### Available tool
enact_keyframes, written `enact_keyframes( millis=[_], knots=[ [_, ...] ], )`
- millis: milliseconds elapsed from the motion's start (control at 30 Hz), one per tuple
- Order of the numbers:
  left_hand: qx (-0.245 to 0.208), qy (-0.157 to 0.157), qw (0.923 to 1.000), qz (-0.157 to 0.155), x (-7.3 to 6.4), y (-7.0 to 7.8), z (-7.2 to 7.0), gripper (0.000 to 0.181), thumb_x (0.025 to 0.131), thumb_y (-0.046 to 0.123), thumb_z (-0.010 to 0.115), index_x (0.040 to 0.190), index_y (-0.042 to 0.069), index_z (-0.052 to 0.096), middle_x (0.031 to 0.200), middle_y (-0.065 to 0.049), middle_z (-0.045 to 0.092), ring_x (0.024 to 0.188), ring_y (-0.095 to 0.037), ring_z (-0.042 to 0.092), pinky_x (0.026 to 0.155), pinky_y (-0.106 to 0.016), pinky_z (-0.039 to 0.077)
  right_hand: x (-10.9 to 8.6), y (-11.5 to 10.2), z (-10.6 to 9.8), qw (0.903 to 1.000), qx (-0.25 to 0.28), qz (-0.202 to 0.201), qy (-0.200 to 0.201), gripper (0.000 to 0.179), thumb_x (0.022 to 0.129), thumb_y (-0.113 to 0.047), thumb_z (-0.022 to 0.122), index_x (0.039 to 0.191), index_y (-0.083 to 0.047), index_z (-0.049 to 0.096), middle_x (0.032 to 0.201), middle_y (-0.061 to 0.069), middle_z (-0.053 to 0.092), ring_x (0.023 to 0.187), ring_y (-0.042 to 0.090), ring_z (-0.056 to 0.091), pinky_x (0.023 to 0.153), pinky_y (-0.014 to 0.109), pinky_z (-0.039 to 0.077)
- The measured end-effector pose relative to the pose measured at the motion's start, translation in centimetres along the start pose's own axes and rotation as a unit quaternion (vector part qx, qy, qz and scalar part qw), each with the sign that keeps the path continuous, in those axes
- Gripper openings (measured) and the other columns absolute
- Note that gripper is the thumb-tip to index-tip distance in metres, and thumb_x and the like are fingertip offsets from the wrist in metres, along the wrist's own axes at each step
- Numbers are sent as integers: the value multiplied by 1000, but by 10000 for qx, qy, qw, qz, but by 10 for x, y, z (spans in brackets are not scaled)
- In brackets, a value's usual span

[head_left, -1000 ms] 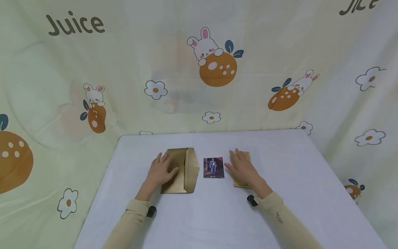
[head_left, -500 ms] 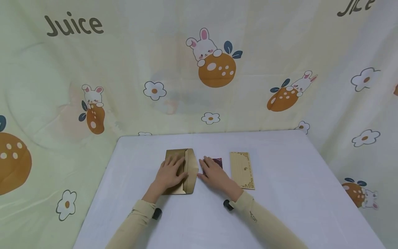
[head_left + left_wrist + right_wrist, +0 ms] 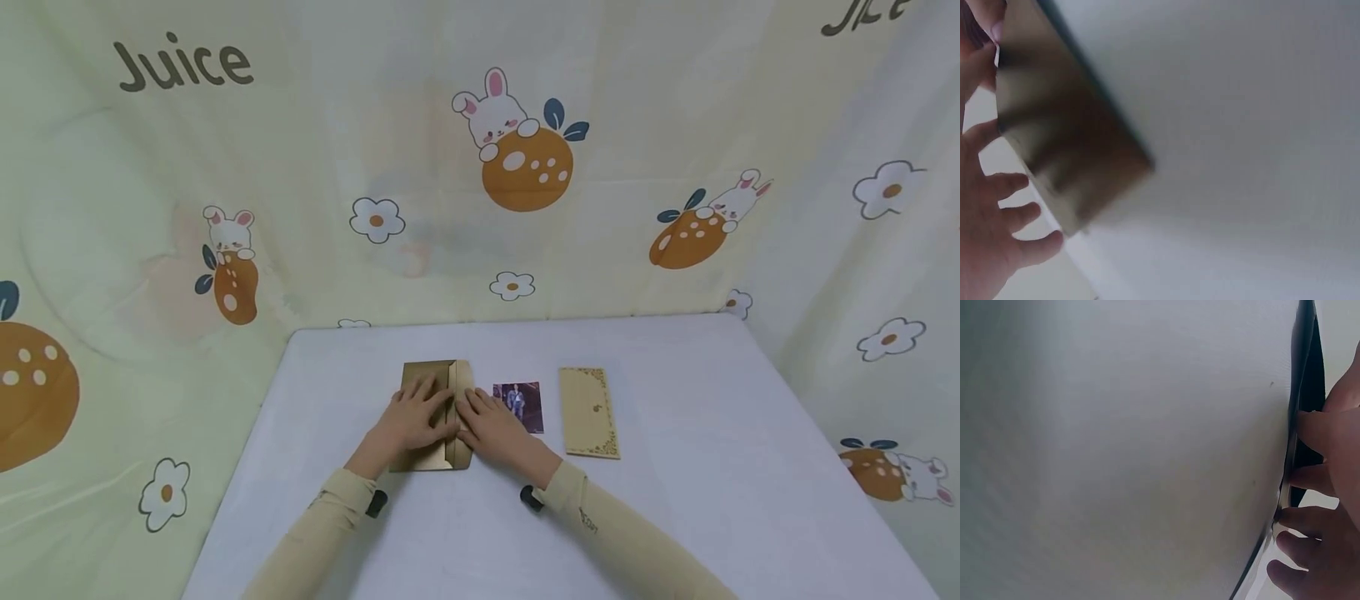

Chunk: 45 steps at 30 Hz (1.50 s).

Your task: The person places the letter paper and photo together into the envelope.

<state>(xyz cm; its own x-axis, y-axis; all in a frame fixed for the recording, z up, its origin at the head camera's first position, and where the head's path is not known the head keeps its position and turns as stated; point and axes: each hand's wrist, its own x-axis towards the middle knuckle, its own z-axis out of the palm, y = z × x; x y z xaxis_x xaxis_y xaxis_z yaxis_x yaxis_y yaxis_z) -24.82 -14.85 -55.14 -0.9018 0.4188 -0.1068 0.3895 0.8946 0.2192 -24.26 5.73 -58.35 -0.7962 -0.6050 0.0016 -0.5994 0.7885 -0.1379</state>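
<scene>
Nearest, the left hand (image 3: 411, 422) lies spread upon the gold envelope (image 3: 426, 371), seemingly to steady it on the desk (image 3: 712, 433); the right hand (image 3: 497, 429) touches its flap (image 3: 462, 377), whether pinching I cannot tell. The photo (image 3: 532, 408) and ornamented card (image 3: 588, 414) lie aside, perhaps for easy reach.

Head view looks forward, down — wrist views sit close — head and left wrist share the envelope (image 3: 1072, 125).

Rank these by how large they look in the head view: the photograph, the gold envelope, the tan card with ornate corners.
1. Gold envelope: largest, though partly covered.
2. Tan card with ornate corners: narrower and shorter.
3. Photograph: smallest, about half the card's length.
</scene>
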Motion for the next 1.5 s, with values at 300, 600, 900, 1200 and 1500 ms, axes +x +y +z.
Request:
enact_keyframes(
  millis=[300,600,900,1200,1500],
  knots=[
    [-38,-920,9955,210,3,-19,-19,97,79,77,65,155,26,34,168,-16,17,137,-39,49,94,-53,53,0,0,0,10000,35,-16,-31,59,107,-45,42,154,-9,39,162,18,34,151,37,30,121,50,29],
    [-444,-833,9931,698,8,-29,-24,92,74,69,76,141,20,38,165,-21,22,139,-39,46,100,-53,50,-2,-1,-7,9997,236,22,-64,59,106,-43,46,154,-8,39,162,19,33,150,40,30,121,52,28],
    [-515,-821,9922,787,11,-30,-22,92,74,66,78,141,17,38,165,-24,21,143,-41,41,106,-54,46,-4,0,-9,9988,480,-26,98,59,105,-40,50,152,-5,41,161,21,34,149,41,31,119,55,31],
    [-242,-826,9939,689,8,-24,-22,92,73,70,76,140,20,38,165,-23,21,142,-41,42,99,-55,51,-11,12,-11,9969,711,80,323,64,102,-39,57,151,-1,41,159,23,36,148,41,34,118,52,33],
    [-453,-812,9932,695,5,-23,-23,90,73,66,79,139,20,38,164,-25,21,141,-44,42,96,-56,51,-26,49,-23,9905,1032,787,458,64,102,-38,59,148,4,43,155,29,38,147,44,34,118,56,32]
  ],
)
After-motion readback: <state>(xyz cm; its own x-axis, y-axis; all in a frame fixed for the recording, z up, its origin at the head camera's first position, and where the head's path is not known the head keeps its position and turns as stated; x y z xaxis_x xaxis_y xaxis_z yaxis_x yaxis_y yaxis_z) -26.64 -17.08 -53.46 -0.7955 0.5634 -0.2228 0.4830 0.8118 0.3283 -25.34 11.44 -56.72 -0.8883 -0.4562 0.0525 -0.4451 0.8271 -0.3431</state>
